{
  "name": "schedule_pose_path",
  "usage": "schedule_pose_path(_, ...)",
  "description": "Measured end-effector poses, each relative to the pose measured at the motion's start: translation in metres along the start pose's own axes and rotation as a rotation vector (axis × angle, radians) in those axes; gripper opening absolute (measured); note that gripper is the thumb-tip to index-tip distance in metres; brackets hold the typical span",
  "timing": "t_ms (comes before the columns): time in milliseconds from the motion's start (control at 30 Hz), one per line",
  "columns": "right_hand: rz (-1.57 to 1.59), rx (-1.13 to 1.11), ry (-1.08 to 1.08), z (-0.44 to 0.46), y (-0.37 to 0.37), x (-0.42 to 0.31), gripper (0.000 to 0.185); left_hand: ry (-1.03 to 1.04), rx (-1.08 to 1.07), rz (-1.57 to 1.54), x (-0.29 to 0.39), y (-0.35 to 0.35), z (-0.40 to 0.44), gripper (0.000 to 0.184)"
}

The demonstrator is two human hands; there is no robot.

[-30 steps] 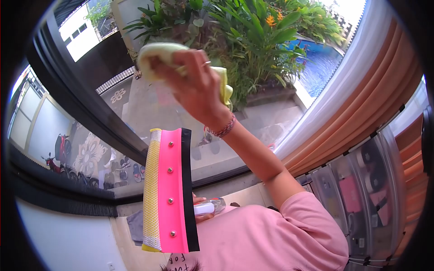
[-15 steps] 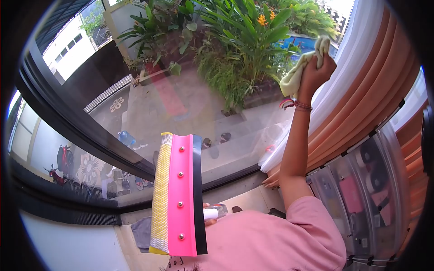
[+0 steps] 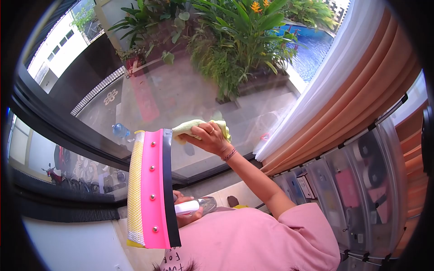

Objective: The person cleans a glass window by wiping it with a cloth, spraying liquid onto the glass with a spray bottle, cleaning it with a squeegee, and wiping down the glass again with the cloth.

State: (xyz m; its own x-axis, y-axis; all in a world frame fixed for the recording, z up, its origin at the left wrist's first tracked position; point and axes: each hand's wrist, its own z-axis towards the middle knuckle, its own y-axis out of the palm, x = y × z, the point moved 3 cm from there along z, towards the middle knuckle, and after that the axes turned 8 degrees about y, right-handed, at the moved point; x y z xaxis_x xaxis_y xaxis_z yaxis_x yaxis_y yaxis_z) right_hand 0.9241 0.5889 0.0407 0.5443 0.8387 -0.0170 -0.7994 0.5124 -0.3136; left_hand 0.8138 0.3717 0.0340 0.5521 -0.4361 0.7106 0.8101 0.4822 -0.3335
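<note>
My right hand (image 3: 210,137) is closed round a pale yellow-green cloth (image 3: 192,127) at the window glass (image 3: 181,106), just right of the squeegee's top end. A pink squeegee (image 3: 151,189) stands upright close to the camera, with a black rubber blade on its right and a yellow-white mesh pad on its left. Partly behind it, my left hand (image 3: 181,198) grips a white handle with a clear bottle body (image 3: 208,205), near my chest. The squeegee hides some of these fingers and the place where handle and head meet.
White and peach curtains (image 3: 343,104) hang on the right, above clear storage boxes (image 3: 343,189). A dark window frame (image 3: 72,131) runs along the left. Plants (image 3: 235,49), a pool (image 3: 312,47) and a blue water bottle (image 3: 120,130) show beyond the glass.
My right hand has swept the cloth down and left from the upper right of the glass. The squeegee has shifted slightly left in view, and more of my left hand shows.
</note>
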Motion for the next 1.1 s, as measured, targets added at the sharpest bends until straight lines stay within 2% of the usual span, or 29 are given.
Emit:
schedule_pose_path(100, -0.111, 0.01, -0.025, 0.008, -0.025, 0.039, 0.041, 0.013, -0.023, 0.01, 0.008, 0.007, 0.007, 0.037)
schedule_pose_path(167, 0.05, 0.185, 0.256, 0.008, -0.042, 0.092, 0.049, 0.014, -0.007, 0.01, 0.01, 0.012, 0.012, 0.037)
schedule_pose_path(200, -0.093, 0.287, 0.237, 0.016, -0.063, 0.115, 0.058, 0.044, -0.026, 0.022, 0.009, 0.013, 0.013, 0.037)
schedule_pose_path(233, -0.233, 0.24, 0.303, 0.028, -0.094, 0.129, 0.044, 0.071, -0.045, 0.035, 0.008, 0.013, 0.012, 0.037)
schedule_pose_path(267, -0.264, 0.277, 0.421, 0.022, -0.108, 0.157, 0.063, 0.063, -0.046, 0.037, 0.001, 0.012, 0.008, 0.037)
schedule_pose_path(367, -0.316, 0.513, 0.689, -0.001, -0.148, 0.234, 0.034, 0.133, -0.091, 0.106, -0.007, 0.016, -0.001, 0.037)
schedule_pose_path(400, -0.21, 0.63, 0.821, -0.011, -0.15, 0.244, 0.029, 0.03, -0.092, 0.072, -0.001, 0.02, 0.0, 0.037)
schedule_pose_path(433, -0.101, 0.745, 0.959, -0.023, -0.149, 0.25, 0.024, -0.074, -0.097, 0.041, 0.003, 0.021, 0.0, 0.038)
schedule_pose_path(500, -0.111, 0.748, 0.984, -0.017, -0.138, 0.235, 0.024, -0.046, -0.089, 0.049, 0.011, 0.024, 0.005, 0.037)
schedule_pose_path(567, -0.224, 0.668, 0.882, -0.005, -0.115, 0.194, 0.032, -0.021, -0.073, 0.072, 0.017, 0.027, 0.004, 0.037)
schedule_pose_path(633, -0.193, 0.527, 0.744, 0.003, -0.082, 0.133, 0.045, -0.005, -0.015, 0.083, 0.02, 0.03, 0.002, 0.037)
schedule_pose_path(667, -0.091, 0.438, 0.645, -0.001, -0.064, 0.106, 0.054, 0.055, -0.058, 0.151, 0.01, 0.026, -0.006, 0.038)
schedule_pose_path(700, -0.028, 0.316, 0.622, -0.013, -0.044, 0.081, 0.055, 0.046, -0.049, 0.164, 0.01, 0.027, -0.009, 0.038)
schedule_pose_path(767, 0.058, 0.188, 0.286, -0.032, -0.009, 0.046, 0.054, 0.025, -0.013, 0.158, 0.012, 0.027, -0.015, 0.038)
schedule_pose_path(833, 0.085, 0.009, 0.086, -0.055, 0.013, 0.024, 0.051, 0.009, 0.028, 0.155, 0.015, 0.026, -0.021, 0.038)
schedule_pose_path(867, 0.104, 0.009, 0.083, -0.061, 0.014, 0.019, 0.051, 0.002, 0.049, 0.154, 0.017, 0.025, -0.024, 0.038)
schedule_pose_path(933, 0.065, -0.235, -0.139, -0.073, 0.02, 0.007, 0.048, -0.01, 0.092, 0.146, 0.02, 0.023, -0.029, 0.038)
schedule_pose_path(1033, 0.083, -0.352, -0.18, -0.062, 0.014, 0.01, 0.052, -0.021, 0.153, 0.122, 0.023, 0.017, -0.038, 0.038)
schedule_pose_path(1100, 0.043, -0.179, -0.152, -0.035, -0.001, 0.023, 0.051, -0.027, 0.183, 0.12, 0.02, 0.009, -0.043, 0.038)
